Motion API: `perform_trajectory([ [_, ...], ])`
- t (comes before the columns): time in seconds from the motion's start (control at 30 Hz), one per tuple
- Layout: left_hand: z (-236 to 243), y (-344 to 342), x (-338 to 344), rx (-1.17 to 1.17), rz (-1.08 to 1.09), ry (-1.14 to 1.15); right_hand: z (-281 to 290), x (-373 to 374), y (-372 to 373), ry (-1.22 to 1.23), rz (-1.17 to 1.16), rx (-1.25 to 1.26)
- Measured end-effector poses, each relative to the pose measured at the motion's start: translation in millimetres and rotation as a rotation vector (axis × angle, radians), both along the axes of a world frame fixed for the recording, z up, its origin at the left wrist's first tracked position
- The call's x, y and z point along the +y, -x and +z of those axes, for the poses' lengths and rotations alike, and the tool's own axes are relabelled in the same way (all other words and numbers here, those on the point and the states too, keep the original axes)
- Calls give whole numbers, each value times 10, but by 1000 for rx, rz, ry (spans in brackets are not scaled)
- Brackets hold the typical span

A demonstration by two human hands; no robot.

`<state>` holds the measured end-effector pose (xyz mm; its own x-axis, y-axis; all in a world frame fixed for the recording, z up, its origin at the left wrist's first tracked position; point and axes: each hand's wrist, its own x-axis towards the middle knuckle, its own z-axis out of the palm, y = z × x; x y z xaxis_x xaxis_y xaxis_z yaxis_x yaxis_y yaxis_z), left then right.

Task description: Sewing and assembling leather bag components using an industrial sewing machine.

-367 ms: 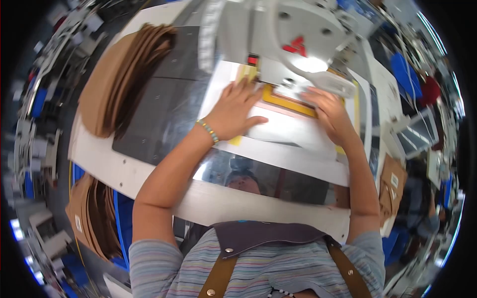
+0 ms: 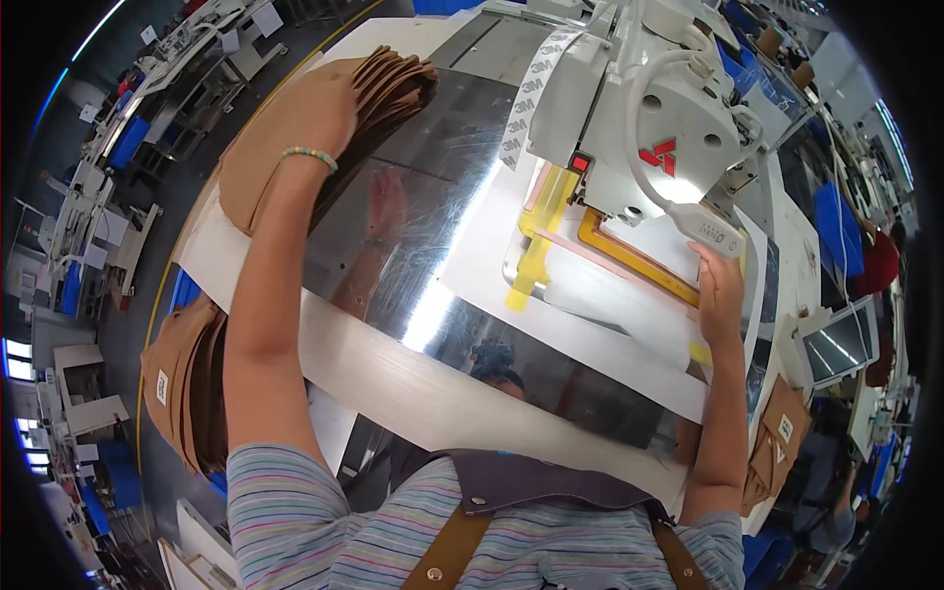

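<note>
My left hand (image 2: 332,110) is on the stack of brown fabric pieces (image 2: 270,128) at the far left. Its fingers blend into the brown and are hard to make out. A beaded bracelet (image 2: 311,154) circles that wrist. My right hand (image 2: 723,287) is by the right end of the yellow clamp frame (image 2: 639,261), just below the lamp head (image 2: 706,228) of a white sewing machine (image 2: 678,118). Its fingers are partly stretched and hold nothing that I can see. A white sheet (image 2: 482,265) with yellow tape (image 2: 532,270) lies under the frame.
A shiny metal plate (image 2: 393,265) covers the table between stack and machine. More brown pieces (image 2: 182,393) hang at the lower left. Labelled brown pieces (image 2: 782,428) lie at the right, below a tablet-like screen (image 2: 836,344).
My left hand has left the white sheet beside the clamp frame and moved left onto the brown stack. My right hand stays near the frame's right end. The whole view has shifted.
</note>
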<state>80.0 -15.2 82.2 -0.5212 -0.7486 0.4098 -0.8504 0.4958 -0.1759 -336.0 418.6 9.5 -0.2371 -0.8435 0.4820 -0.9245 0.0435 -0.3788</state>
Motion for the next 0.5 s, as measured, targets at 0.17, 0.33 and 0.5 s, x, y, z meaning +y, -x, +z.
perform_trajectory([
  [0.17,19,-315,121,231,73,-88,19,22,-38,-47,-33,34],
  [0.33,-97,-519,-125,269,-70,-105,1,-42,-70,-4,16,70],
  [0.5,-255,-477,-428,105,-19,-71,14,-48,-119,-7,16,75],
])
